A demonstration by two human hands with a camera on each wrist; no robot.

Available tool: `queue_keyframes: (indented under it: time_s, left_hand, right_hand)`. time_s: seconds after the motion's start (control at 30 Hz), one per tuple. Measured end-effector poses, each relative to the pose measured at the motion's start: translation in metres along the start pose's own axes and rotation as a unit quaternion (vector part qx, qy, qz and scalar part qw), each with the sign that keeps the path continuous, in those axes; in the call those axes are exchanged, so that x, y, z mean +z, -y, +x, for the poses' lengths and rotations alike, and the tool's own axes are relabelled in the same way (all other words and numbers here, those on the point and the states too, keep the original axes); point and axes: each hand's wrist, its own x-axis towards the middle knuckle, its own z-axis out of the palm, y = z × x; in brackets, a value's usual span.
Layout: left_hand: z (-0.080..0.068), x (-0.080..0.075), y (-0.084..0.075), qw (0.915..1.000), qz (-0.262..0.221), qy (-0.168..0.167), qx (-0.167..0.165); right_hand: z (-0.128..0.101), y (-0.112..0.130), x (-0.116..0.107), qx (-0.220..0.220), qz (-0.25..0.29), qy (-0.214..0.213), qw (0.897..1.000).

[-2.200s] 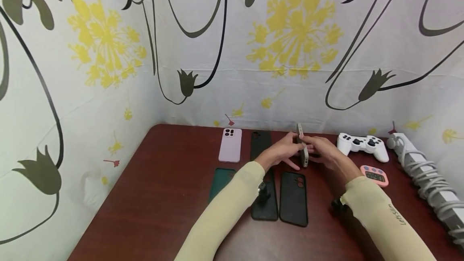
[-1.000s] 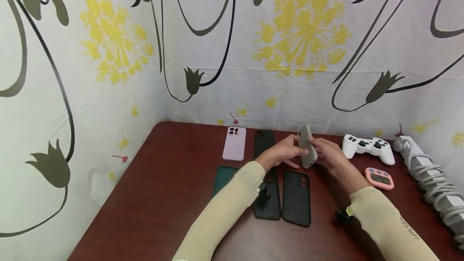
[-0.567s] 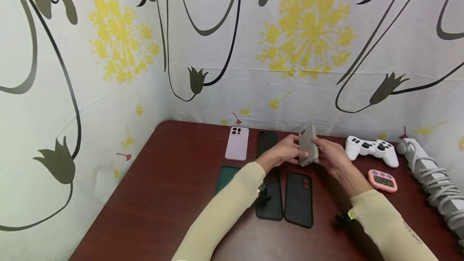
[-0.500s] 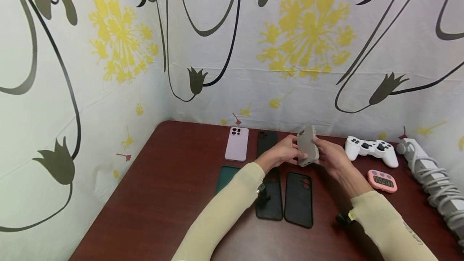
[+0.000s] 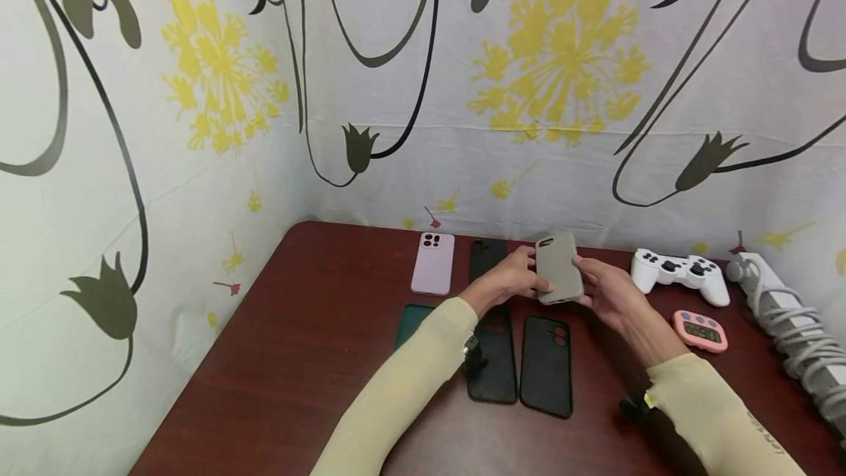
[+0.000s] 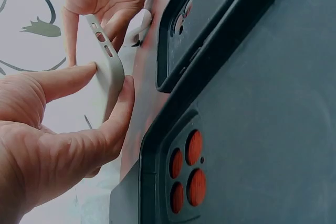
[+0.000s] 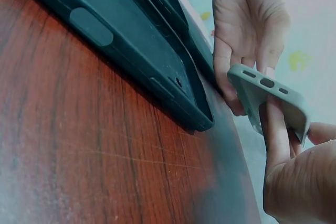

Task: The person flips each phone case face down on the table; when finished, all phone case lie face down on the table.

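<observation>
Pinching the grey case [image 5: 559, 267] by its edges, both hands [image 5: 509, 281] [image 5: 611, 292] grip lightly; it could slip onto the black case [image 5: 546, 366] at 6 o'clock.

The grey phone case [image 5: 559, 268], earlier held edge-on between both hands, has been turned so its flat back faces up.

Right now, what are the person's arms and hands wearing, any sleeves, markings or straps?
Both hands are bare: the left hand and right hand wear no gloves. Each forearm is covered by a close-fitting pale cream-yellow sleeve. The right sleeve carries small dark lettering near its lower end, too small to read. A small black wrist device sits at the left cuff, another at the right.
</observation>
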Motion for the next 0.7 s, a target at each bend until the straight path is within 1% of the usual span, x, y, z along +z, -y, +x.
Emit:
queue_keyframes:
  time_s: [0.13, 0.23, 0.37, 0.47, 0.6, 0.63, 0.7]
  left_hand:
    - [-0.002, -0.003, 0.000, 0.9999, 0.017, -0.002, 0.003]
    - [-0.003, -0.004, 0.001, 0.9991, 0.039, -0.012, 0.011]
    - [-0.005, -0.004, 0.001, 0.9935, 0.105, -0.037, 0.020]
    - [-0.004, -0.005, 0.001, 0.9887, 0.141, -0.047, 0.020]
    - [-0.003, -0.006, 0.001, 0.9889, 0.140, -0.046, 0.016]
    - [-0.002, -0.006, 0.001, 0.9885, 0.142, -0.048, 0.014]
    - [-0.001, -0.005, 0.001, 0.9902, 0.131, -0.047, 0.016]
  right_hand:
    - [0.002, -0.002, -0.002, 0.008, -0.001, 0.000, 1.000]
    - [0.005, -0.002, -0.003, 0.011, -0.014, -0.003, 1.000]
    - [0.007, -0.002, -0.006, 0.016, -0.067, -0.013, 0.998]
    - [0.009, -0.003, -0.010, 0.026, -0.110, -0.020, 0.993]
    - [0.011, -0.004, -0.015, 0.040, -0.145, -0.030, 0.988]
    - [0.012, -0.004, -0.016, 0.040, -0.157, -0.034, 0.986]
    - [0.013, -0.005, -0.016, 0.035, -0.190, -0.046, 0.980]
